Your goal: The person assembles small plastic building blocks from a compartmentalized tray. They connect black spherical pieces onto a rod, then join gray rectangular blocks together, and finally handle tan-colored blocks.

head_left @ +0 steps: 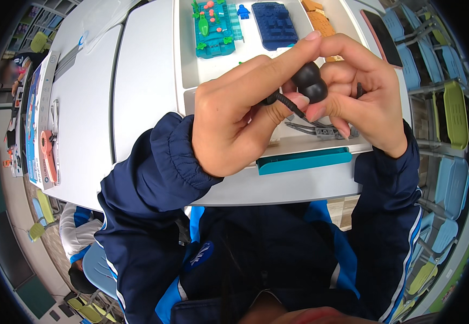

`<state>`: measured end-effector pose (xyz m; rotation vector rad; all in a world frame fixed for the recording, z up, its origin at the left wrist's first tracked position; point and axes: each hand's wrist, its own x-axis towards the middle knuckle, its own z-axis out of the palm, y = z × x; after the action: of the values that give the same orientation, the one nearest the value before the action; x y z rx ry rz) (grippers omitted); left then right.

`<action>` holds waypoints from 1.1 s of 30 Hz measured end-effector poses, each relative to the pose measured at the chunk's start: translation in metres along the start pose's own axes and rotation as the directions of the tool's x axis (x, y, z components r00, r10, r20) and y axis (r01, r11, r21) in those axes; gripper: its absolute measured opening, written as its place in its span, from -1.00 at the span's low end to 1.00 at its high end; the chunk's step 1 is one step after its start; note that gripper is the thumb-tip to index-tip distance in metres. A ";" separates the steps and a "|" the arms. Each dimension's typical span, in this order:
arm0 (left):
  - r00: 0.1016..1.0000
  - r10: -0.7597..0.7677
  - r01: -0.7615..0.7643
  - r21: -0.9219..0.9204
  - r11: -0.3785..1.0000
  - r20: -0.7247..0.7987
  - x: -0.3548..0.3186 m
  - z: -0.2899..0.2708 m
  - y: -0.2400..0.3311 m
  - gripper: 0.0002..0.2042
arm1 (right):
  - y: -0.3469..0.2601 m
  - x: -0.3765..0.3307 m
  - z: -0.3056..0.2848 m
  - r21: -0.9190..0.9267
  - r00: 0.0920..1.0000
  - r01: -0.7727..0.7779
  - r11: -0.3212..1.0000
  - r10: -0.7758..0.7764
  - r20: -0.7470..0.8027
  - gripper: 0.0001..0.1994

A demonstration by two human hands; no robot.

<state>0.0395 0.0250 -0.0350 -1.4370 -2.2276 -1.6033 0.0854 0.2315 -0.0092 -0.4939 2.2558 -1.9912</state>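
Both hands are raised close to the camera above a white tray [188,54]. My left hand [234,119] and my right hand [361,92] meet on a small black rounded part [310,83] with a thin dark ribbed strand [285,102] hanging from it. The left forefinger lies over the top of the black part, and the right fingers curl around its right side. Under the hands a grey toothed strip [321,131] lies on the tray. A teal bar [304,161] rests at the tray's near edge.
At the tray's far end sit a teal brick scene with green and orange pieces [213,27], a blue brick figure [243,11], a dark blue brick plate [275,24] and an orange piece [318,19]. A dark phone [383,35] lies at right, papers and an orange tool [48,154] at left.
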 end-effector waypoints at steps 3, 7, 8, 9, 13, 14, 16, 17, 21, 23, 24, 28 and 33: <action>1.000 0.025 -0.025 0.025 0.999 0.006 -0.001 -0.001 0.000 -0.51 | 0.001 0.000 -0.002 -0.088 0.998 0.065 0.994 -0.063 0.026 -0.54; 1.000 0.016 -0.016 -0.015 1.000 0.000 0.000 -0.002 0.000 -0.52 | 0.007 0.002 -0.009 -0.313 0.966 0.259 0.914 -0.241 0.095 -0.58; 1.000 0.009 -0.009 -0.028 1.000 -0.003 0.000 -0.001 0.000 -0.52 | 0.007 0.001 -0.009 -0.323 0.961 0.277 0.905 -0.261 0.094 -0.58; 1.000 0.004 -0.004 -0.034 0.999 -0.005 0.000 -0.002 0.000 -0.52 | 0.007 0.002 -0.009 -0.330 0.955 0.298 0.896 -0.282 0.096 -0.58; 0.999 0.024 -0.027 -0.071 0.997 -0.042 0.001 0.000 -0.001 -0.52 | 0.004 0.001 -0.006 -0.355 0.955 0.291 0.889 -0.293 0.049 -0.56; 0.999 0.019 -0.022 -0.083 0.996 -0.040 0.001 0.000 -0.002 -0.53 | 0.003 0.001 -0.006 -0.370 0.955 0.289 0.883 -0.293 0.046 -0.55; 0.999 0.008 -0.012 -0.109 0.994 -0.036 0.001 0.001 -0.005 -0.54 | 0.002 0.001 -0.006 -0.426 0.952 0.288 0.857 -0.305 0.029 -0.54; 0.995 -0.099 0.090 -0.251 0.964 -0.025 0.001 0.001 -0.003 -0.55 | 0.002 0.001 -0.006 -0.454 0.950 0.287 0.844 -0.312 0.021 -0.53; 0.953 -0.303 0.264 -0.551 0.792 0.022 0.001 0.005 0.002 -0.58 | 0.004 0.001 -0.008 -0.596 0.891 0.361 0.718 -0.454 -0.006 -0.49; 0.946 -0.322 0.273 -0.591 0.759 0.023 0.001 0.007 0.002 -0.59 | 0.004 0.003 -0.006 -0.607 0.868 0.385 0.695 -0.496 -0.018 -0.46; 0.941 -0.335 0.286 -0.613 0.736 0.036 0.002 0.006 0.002 -0.59 | 0.004 0.003 -0.006 -0.629 0.864 0.391 0.672 -0.503 0.000 -0.45; 0.925 -0.370 0.334 -0.646 0.686 0.086 0.004 0.004 0.002 -0.62 | 0.006 0.003 -0.006 -0.683 0.856 0.401 0.610 -0.514 0.044 -0.41; 0.924 -0.376 0.327 -0.665 0.671 0.075 0.002 0.006 -0.002 -0.68 | 0.006 0.004 -0.004 -0.677 0.861 0.405 0.615 -0.506 0.055 -0.39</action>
<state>0.0395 0.0313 -0.0385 -1.0131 -2.0606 -2.7556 0.0797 0.2351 -0.0138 -1.1278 3.1890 -1.2772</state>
